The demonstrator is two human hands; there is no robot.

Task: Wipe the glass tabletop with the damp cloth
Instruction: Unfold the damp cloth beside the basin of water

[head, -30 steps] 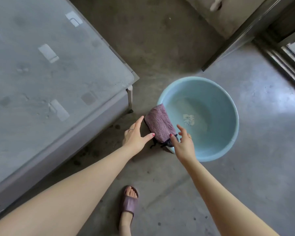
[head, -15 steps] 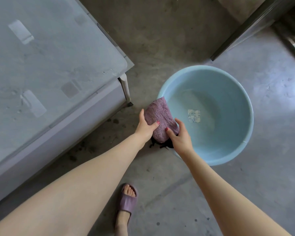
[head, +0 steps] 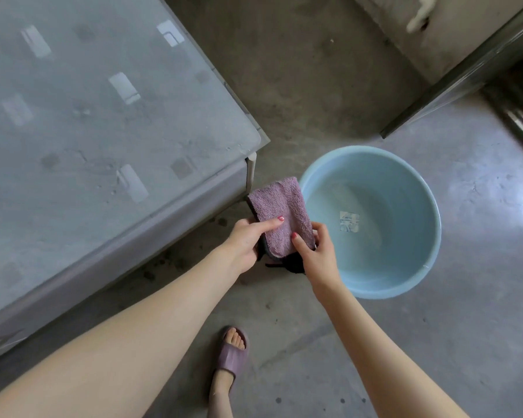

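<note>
Cloth in hand, wiping not begun.
Left hand (head: 244, 242) and right hand (head: 316, 251) pinch the purple terry cloth (head: 283, 215); next, carry it toward ten o'clock onto the dusty glass tabletop (head: 103, 116).

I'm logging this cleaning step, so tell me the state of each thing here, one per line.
Folded purple terry cloth: held up by both hands, off the glass.
Left hand: grips the cloth's left edge.
Right hand: pinches its lower right edge.
Frosted glass tabletop: smudged and streaked, not yet wiped.
Round light-blue plastic basin: upright on the floor; water inside cannot be told.
</note>
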